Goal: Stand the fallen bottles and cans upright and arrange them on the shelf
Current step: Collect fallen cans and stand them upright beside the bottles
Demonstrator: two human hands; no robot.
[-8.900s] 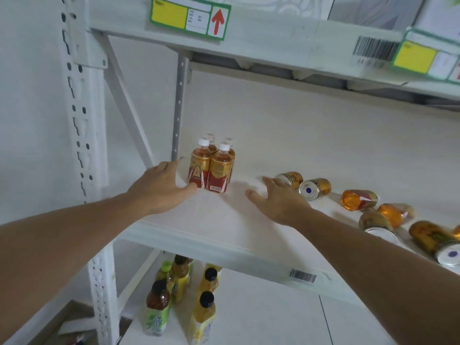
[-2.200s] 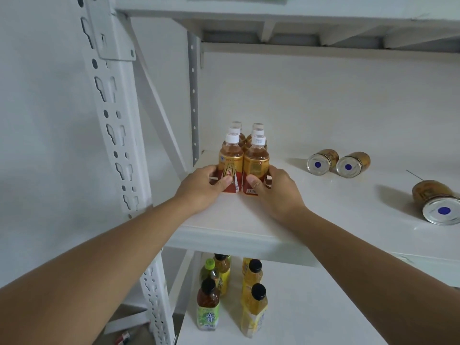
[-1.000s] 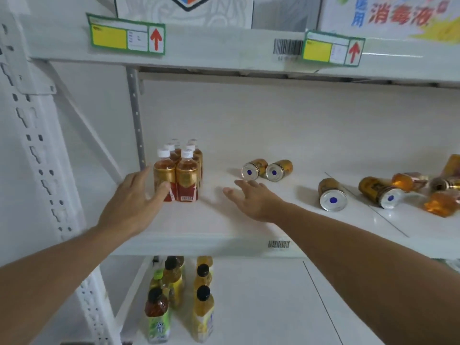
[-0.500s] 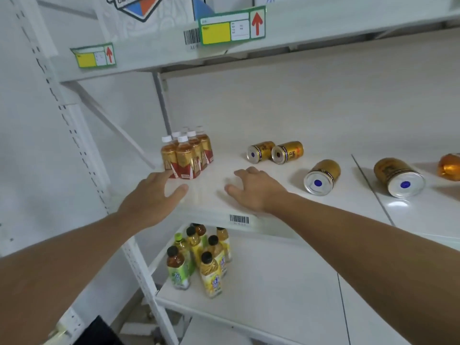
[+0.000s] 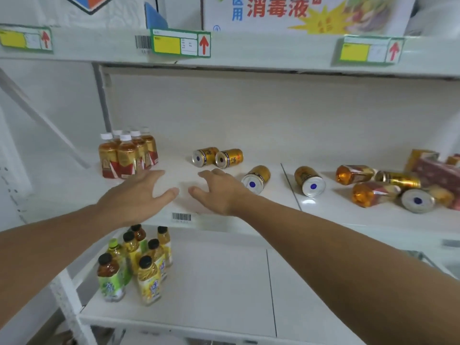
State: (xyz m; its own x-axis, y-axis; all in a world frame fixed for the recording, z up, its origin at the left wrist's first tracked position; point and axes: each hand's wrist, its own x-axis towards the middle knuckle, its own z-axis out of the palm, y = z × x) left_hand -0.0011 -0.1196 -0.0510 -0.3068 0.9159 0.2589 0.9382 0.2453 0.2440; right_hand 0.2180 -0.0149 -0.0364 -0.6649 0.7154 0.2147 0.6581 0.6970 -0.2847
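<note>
Several amber bottles with white caps point(image 5: 127, 155) stand upright in a tight group at the left of the middle shelf point(image 5: 323, 215). Gold cans lie on their sides: a pair at the back point(image 5: 217, 157), one point(image 5: 256, 179) just right of my right hand, one point(image 5: 310, 181) further right. At the far right, fallen amber bottles point(image 5: 356, 174) point(image 5: 373, 194) and more cans point(image 5: 417, 200) lie in a heap. My left hand point(image 5: 139, 195) and right hand point(image 5: 219, 192) hover open over the shelf's front, holding nothing.
The lower shelf point(image 5: 214, 290) carries upright yellow and green drink bottles point(image 5: 135, 262) at its left. The upper shelf edge point(image 5: 249, 46) bears price tags, with a carton point(image 5: 298, 11) above. A red box point(image 5: 438, 170) sits at the far right. A white upright post point(image 5: 67, 302) stands at left.
Both hands have left the upright bottle group and drawn back toward the shelf's front, coming closer together. The view has swung right, bringing the fallen cans and bottles into sight.
</note>
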